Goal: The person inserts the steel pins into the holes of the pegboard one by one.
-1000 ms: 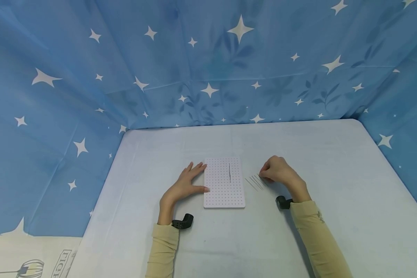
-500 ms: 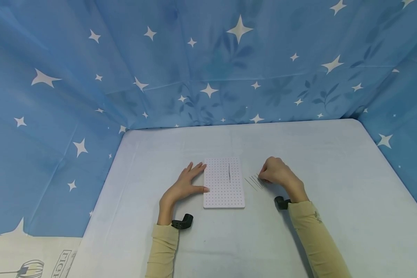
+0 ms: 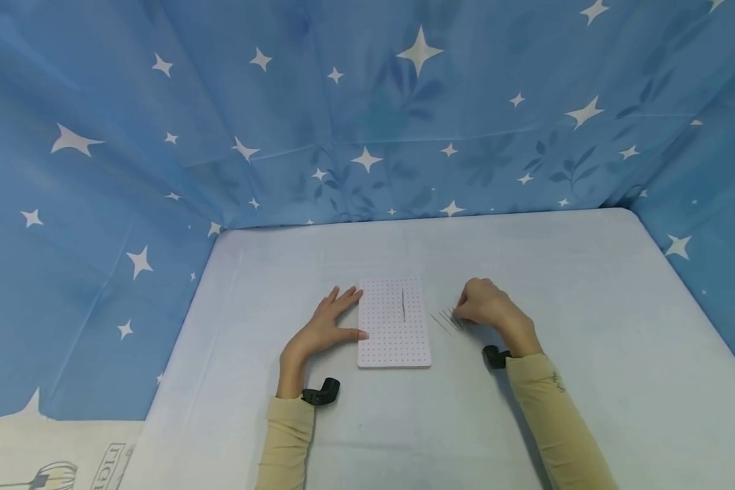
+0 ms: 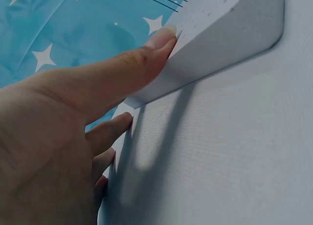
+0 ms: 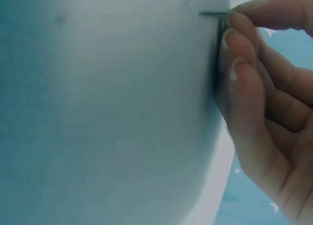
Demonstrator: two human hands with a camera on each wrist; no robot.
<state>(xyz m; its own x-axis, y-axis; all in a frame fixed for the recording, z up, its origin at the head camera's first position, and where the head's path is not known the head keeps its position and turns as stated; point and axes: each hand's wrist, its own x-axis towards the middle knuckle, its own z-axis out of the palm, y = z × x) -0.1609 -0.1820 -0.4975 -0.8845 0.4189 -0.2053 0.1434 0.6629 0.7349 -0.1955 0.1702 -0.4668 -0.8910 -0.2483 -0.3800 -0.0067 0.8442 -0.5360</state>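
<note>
A starry blue curtain (image 3: pixel 367 102) hangs behind the white table (image 3: pixel 539 252). On it lies a white board (image 3: pixel 398 347) with holes, its left edge touched by the spread left hand (image 3: pixel 323 325). Right of it, the right hand (image 3: pixel 486 304) pinches a thin stick (image 5: pixel 210 13) near several loose ones; others stand in the board.

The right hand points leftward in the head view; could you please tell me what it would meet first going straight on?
Most likely the thin dark rods lying just left of the right hand; beyond them comes the white perforated board. The exact gap is hard to judge.
</note>
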